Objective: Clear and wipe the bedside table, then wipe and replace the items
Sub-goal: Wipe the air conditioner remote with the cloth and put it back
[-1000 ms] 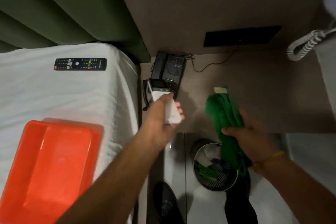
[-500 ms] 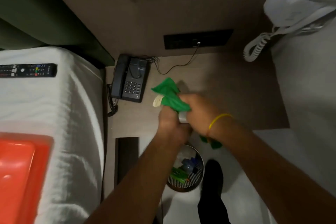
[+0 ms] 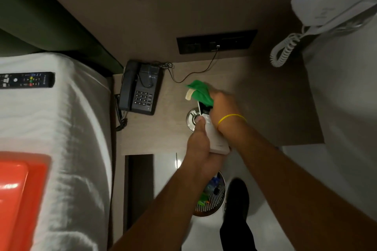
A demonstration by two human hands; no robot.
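Note:
Over the middle of the brown bedside table (image 3: 265,108), my left hand (image 3: 199,144) grips a white remote (image 3: 215,138) by its lower half. My right hand (image 3: 222,106), with a yellow band at the wrist, presses a green cloth (image 3: 199,91) against the remote's upper end. A black telephone (image 3: 140,87) sits at the table's left rear corner, its cord running to a wall socket panel (image 3: 216,42). A round silver dish (image 3: 191,119) lies on the table, partly hidden under my hands.
A black TV remote (image 3: 26,79) and an orange plastic tub (image 3: 18,199) lie on the white bed (image 3: 67,138) at left. A wire waste bin (image 3: 212,199) with rubbish stands on the floor below the table. A white wall hairdryer (image 3: 330,0) with coiled cord hangs at right.
My left hand lifted the white remote away from the telephone to the table's middle. My right hand brought the green cloth onto it. The view shifted right.

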